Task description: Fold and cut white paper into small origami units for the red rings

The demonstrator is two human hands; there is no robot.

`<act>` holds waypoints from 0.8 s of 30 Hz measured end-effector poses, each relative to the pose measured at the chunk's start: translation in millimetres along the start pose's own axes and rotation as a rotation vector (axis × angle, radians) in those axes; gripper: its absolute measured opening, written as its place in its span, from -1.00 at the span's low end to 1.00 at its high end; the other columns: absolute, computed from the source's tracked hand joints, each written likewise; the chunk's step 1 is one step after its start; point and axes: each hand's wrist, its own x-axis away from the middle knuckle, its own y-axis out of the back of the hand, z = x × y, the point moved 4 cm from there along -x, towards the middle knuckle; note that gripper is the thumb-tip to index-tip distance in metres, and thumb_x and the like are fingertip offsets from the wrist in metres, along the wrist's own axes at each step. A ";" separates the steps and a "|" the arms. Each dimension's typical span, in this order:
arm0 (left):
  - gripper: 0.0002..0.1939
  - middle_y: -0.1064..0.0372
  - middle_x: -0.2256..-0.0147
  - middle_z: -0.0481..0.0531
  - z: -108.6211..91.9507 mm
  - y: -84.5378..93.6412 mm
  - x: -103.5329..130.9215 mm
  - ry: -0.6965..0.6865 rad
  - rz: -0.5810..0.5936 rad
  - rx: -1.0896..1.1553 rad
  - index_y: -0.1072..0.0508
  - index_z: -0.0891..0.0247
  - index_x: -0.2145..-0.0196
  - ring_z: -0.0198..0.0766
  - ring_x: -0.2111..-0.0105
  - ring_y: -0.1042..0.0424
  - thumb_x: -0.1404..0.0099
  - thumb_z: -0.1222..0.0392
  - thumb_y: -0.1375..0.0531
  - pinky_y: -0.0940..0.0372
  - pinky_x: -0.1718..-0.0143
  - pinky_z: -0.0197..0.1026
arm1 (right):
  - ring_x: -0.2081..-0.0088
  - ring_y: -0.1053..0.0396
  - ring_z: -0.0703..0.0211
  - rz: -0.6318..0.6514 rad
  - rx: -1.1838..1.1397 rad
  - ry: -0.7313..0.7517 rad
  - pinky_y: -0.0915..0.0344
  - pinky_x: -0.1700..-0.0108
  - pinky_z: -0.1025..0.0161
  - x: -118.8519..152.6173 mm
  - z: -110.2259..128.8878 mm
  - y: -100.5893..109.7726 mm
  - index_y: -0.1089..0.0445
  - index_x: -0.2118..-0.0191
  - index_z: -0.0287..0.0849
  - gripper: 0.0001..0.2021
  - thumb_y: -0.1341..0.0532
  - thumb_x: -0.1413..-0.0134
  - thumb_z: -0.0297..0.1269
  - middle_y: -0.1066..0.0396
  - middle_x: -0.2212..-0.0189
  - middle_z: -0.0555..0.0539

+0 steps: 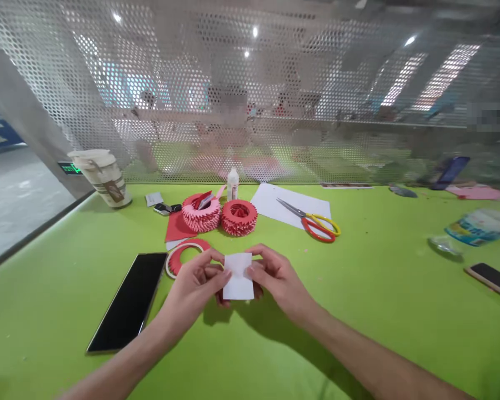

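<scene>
A small white piece of paper [238, 283] is held up between my two hands above the green table. My left hand [202, 278] pinches its left edge, thumb in front and fingers behind. On the opposite edge, my right hand [275, 278] grips it the same way. A faint crease crosses the paper between the thumbs. Just behind my left hand lie a red paper ring [177, 260] and a roll of tape [169, 269]. Farther back stand a pink folded-paper ring [200, 218] with paper pieces in its centre and a red folded-paper ring [239, 221].
Scissors [316, 225] rest on a white sheet [266, 200] near a glue bottle [232, 184]. A black phone [129, 303] lies left; a paper cup [108, 180] stands at the back left. Another phone [494, 282] and a plastic container [479, 228] are right. Perforated metal mesh [275, 133] borders the back.
</scene>
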 end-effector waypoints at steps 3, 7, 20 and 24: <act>-0.64 -0.44 0.58 -0.17 -1.1 3.7 2.5 -0.011 -0.073 -0.003 -0.37 0.07 0.30 -0.20 0.58 -0.47 -0.13 -0.02 -0.47 -0.39 0.48 -0.16 | 0.48 -0.37 0.19 -0.023 0.015 0.013 -0.37 0.47 0.27 3.5 2.1 -2.9 -0.48 0.11 -0.05 -0.66 -0.49 -0.09 -0.03 -0.43 0.44 0.04; -0.71 -0.44 0.59 -0.18 0.1 2.3 5.0 -0.029 -0.063 -0.029 -0.41 0.11 0.31 -0.23 0.56 -0.49 -0.21 0.05 -0.45 -0.39 0.49 -0.23 | 0.48 -0.35 0.23 -0.029 0.043 -0.037 -0.31 0.46 0.31 7.6 2.4 -7.0 -0.47 0.09 -0.10 -0.72 -0.45 -0.16 -0.14 -0.44 0.47 0.05; -0.72 -0.61 0.45 -0.05 -6.0 -2.7 9.8 0.000 0.014 0.076 -0.58 0.20 0.04 -0.23 0.48 -0.60 -0.33 0.08 -0.38 -0.47 0.42 -0.28 | 0.47 -0.33 0.28 -0.004 0.160 0.269 -0.23 0.43 0.33 10.4 7.6 0.6 -0.71 0.22 -0.03 -0.70 -0.23 -0.24 -0.52 -0.46 0.44 0.01; -0.75 -0.61 0.46 -0.03 -1.1 -1.5 4.8 0.073 -0.006 -0.024 -0.62 0.28 0.21 -0.28 0.47 -0.58 -0.26 0.07 -0.44 -0.40 0.43 -0.34 | 0.36 -0.41 0.21 0.015 0.250 0.320 -0.30 0.37 0.31 11.2 12.1 -2.7 -0.71 0.20 -0.04 -0.69 -0.22 -0.26 -0.51 -0.49 0.34 -0.05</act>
